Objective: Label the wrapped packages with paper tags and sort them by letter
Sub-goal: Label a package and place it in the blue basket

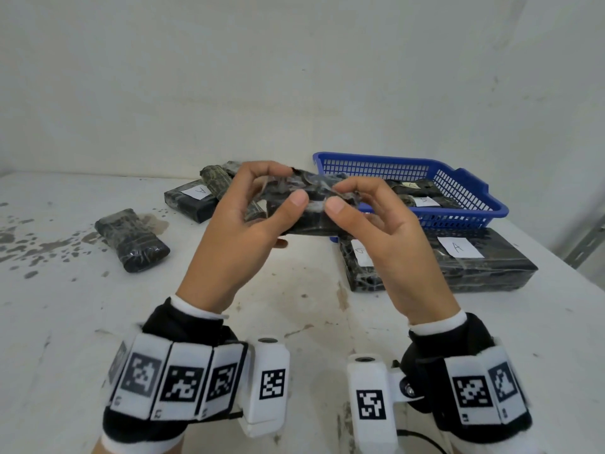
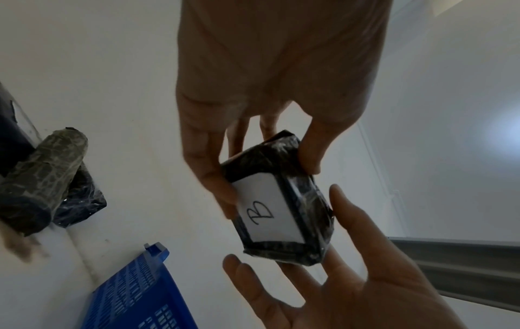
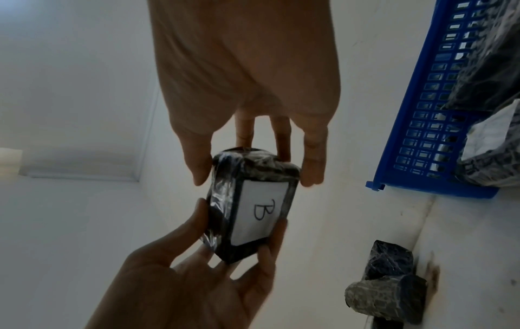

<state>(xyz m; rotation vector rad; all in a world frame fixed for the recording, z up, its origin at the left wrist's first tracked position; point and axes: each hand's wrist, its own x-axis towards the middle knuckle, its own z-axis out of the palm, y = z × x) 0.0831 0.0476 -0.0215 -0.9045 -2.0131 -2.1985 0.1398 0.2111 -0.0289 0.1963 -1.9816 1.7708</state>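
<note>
A small package (image 1: pixel 311 211) in dark, glossy wrap is held above the table between both hands. Its white paper tag (image 2: pixel 267 211) reads "B" and faces away from the head view; both wrist views show the tag (image 3: pixel 258 213). My left hand (image 1: pixel 288 186) grips the package's left end, thumb on the near face and fingers curled behind. My right hand (image 1: pixel 342 194) pinches the right end the same way. In the left wrist view my left hand (image 2: pixel 267 169) comes from above and my right hand (image 2: pixel 323 256) from below.
A blue basket (image 1: pixel 370 157) at back right holds tagged packages. In front of it lies a large flat package (image 1: pixel 491 267) tagged "A". An untagged package (image 1: pixel 132 239) lies at left, and a tagged one (image 1: pixel 193 199) under a roll-shaped one (image 1: pixel 216 180) behind. Dark stains mark the table's left.
</note>
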